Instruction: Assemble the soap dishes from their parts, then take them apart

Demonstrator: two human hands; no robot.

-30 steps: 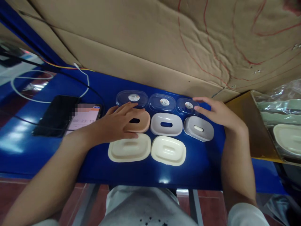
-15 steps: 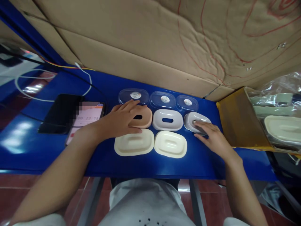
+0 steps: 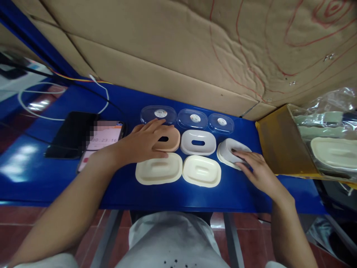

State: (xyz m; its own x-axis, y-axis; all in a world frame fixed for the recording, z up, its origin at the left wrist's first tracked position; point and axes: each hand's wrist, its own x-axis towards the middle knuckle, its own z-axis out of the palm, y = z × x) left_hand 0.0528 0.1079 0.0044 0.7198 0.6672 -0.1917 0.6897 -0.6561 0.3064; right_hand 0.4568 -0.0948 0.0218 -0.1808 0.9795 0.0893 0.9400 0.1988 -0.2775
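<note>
My right hand (image 3: 253, 165) pinches a small white oval dish with a slot (image 3: 237, 146) between thumb and fingers. This dish is tilted up, and a cream oval piece (image 3: 223, 158) shows beneath it. My left hand (image 3: 149, 139) lies spread over a peach slotted dish (image 3: 173, 138), fingers across its far side and thumb at its near edge. Between the hands sits a white slotted dish (image 3: 198, 150). In front are two cream oval pieces, a larger one (image 3: 158, 171) on the left and a smaller one (image 3: 202, 171) beside it.
Three clear plastic lids with round stickers, left (image 3: 147, 111), middle (image 3: 185, 118) and right (image 3: 214, 123), line the back. Two phones, one black (image 3: 72, 134) and one showing a timer (image 3: 107, 139), lie left. An open cardboard box (image 3: 281, 145) stands right. A cardboard wall (image 3: 156, 52) rises behind.
My right hand has tipped the small white dish up from lying level, exposing more of the cream piece below. My left hand has stayed over the peach dish.
</note>
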